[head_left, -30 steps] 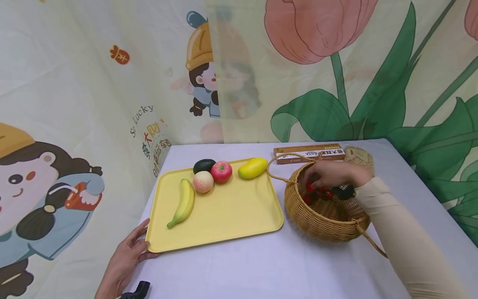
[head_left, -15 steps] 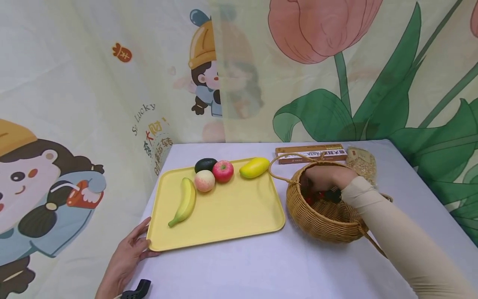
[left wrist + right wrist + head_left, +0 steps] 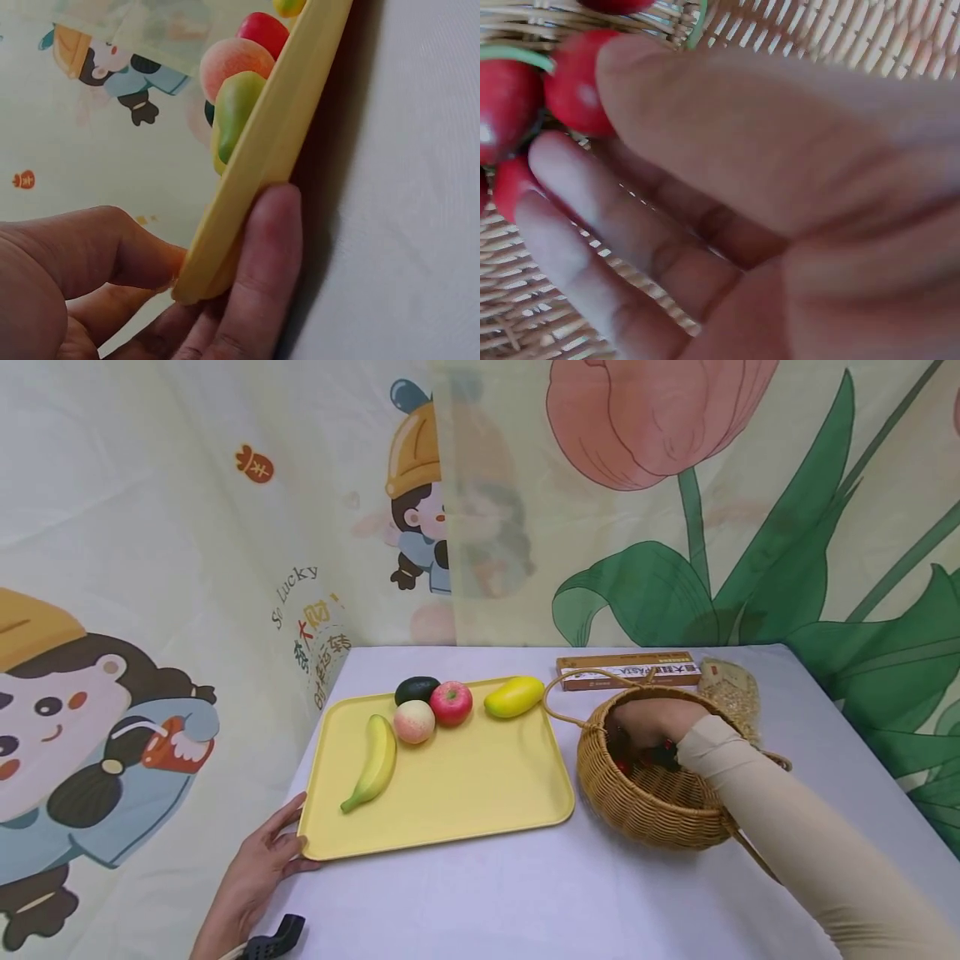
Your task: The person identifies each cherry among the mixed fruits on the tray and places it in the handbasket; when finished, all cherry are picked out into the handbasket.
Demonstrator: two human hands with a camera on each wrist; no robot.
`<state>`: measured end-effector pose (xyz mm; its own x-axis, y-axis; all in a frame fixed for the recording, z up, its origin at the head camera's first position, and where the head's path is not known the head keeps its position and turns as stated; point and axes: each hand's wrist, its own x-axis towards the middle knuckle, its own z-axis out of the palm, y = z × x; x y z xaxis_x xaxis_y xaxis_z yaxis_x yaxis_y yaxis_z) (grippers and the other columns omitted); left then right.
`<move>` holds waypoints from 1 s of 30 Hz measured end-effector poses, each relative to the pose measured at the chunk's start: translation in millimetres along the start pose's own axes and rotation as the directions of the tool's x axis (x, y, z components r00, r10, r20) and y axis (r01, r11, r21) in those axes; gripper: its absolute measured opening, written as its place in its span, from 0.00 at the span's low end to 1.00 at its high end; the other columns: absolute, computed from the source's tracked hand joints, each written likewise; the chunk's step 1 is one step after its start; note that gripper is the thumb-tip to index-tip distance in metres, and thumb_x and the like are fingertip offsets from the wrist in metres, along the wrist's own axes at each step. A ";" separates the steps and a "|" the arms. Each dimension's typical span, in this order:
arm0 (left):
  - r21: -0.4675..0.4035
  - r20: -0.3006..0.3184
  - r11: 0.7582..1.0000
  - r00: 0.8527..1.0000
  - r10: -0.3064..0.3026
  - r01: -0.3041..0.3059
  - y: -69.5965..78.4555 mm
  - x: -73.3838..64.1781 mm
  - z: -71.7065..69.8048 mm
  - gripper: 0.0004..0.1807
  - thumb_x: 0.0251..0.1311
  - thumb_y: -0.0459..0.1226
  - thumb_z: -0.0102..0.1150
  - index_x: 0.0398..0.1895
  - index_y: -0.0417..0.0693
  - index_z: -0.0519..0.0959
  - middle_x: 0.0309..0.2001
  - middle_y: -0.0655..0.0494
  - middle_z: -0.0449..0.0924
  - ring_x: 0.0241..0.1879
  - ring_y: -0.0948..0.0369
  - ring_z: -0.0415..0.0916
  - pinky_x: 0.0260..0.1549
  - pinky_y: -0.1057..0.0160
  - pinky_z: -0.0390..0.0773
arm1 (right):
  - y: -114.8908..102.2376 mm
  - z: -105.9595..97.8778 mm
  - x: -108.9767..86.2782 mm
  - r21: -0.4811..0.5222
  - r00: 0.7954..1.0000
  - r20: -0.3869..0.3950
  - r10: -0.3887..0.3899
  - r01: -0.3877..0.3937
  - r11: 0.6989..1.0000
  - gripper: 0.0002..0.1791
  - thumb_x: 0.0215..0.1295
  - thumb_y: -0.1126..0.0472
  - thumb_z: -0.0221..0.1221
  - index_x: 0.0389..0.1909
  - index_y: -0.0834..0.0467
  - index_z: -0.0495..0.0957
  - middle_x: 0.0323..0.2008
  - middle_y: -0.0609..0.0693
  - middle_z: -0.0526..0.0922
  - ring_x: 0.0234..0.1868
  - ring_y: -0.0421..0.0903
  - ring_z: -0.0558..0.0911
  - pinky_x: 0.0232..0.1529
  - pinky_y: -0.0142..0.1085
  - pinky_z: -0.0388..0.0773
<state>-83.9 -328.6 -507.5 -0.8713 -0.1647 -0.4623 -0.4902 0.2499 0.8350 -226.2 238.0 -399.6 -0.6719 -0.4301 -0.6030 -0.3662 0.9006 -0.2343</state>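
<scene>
My left hand point(image 3: 258, 864) grips the near left corner of a yellow tray point(image 3: 450, 806), its fingers around the rim in the left wrist view. On the tray lie a banana point(image 3: 371, 764), a pale pink peach point(image 3: 414, 722), a red apple point(image 3: 452, 703), a dark green avocado-like fruit point(image 3: 416, 689) and a yellow mango point(image 3: 514, 697). My right hand point(image 3: 648, 720) is down inside a round wicker basket point(image 3: 645, 814). Seen from the right wrist, its thumb and fingertips pinch at glossy red cherries point(image 3: 577, 82) with green stems. In the head view the hand hides most of them.
Behind the basket stand a brown pasta box point(image 3: 626, 671) and a clear bag of grain-like food point(image 3: 731, 693). A basket handle point(image 3: 558, 693) arches over the tray's right edge. A printed curtain point(image 3: 487, 527) closes off the back and left of the white-clothed table point(image 3: 465, 902).
My right hand has sunk deeper into the basket, onto the cherries. The left hand stays at the tray corner, and the fruit on the tray has not moved.
</scene>
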 end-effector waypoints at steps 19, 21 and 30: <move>0.243 -0.072 0.970 0.997 0.004 0.014 11.0 2.7 3.2 0.44 0.69 0.24 0.53 0.87 0.47 0.51 0.75 0.24 0.62 0.56 0.44 0.84 0.42 0.59 0.92 | -2.2 5.5 -76.8 -0.005 0.887 -0.447 -0.118 0.129 0.992 0.14 0.79 0.61 0.58 0.59 0.59 0.83 0.49 0.50 0.87 0.45 0.41 0.84 0.47 0.41 0.89; 0.338 -0.086 0.941 0.996 0.013 0.017 10.7 1.0 2.8 0.44 0.70 0.25 0.54 0.87 0.46 0.52 0.74 0.25 0.63 0.59 0.40 0.81 0.40 0.59 0.90 | -5.6 12.8 -87.9 -0.007 0.839 -0.533 -0.106 0.121 0.993 0.14 0.78 0.62 0.59 0.58 0.58 0.84 0.52 0.51 0.88 0.49 0.44 0.85 0.50 0.45 0.90; 0.705 -0.020 0.685 0.960 0.279 -0.184 24.1 -9.0 12.2 0.36 0.71 0.26 0.53 0.81 0.30 0.59 0.76 0.23 0.62 0.74 0.27 0.63 0.68 0.27 0.72 | -22.4 34.2 -121.7 -0.126 0.609 -0.769 -0.195 0.153 0.980 0.18 0.70 0.68 0.66 0.57 0.50 0.84 0.53 0.48 0.85 0.50 0.45 0.86 0.44 0.40 0.93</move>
<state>-88.1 -309.5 -486.9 -0.9728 -0.1073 -0.2052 -0.1906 0.8743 0.4464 -114.2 272.4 -347.1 -0.8329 -0.4857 0.2652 -0.5433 0.8086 -0.2258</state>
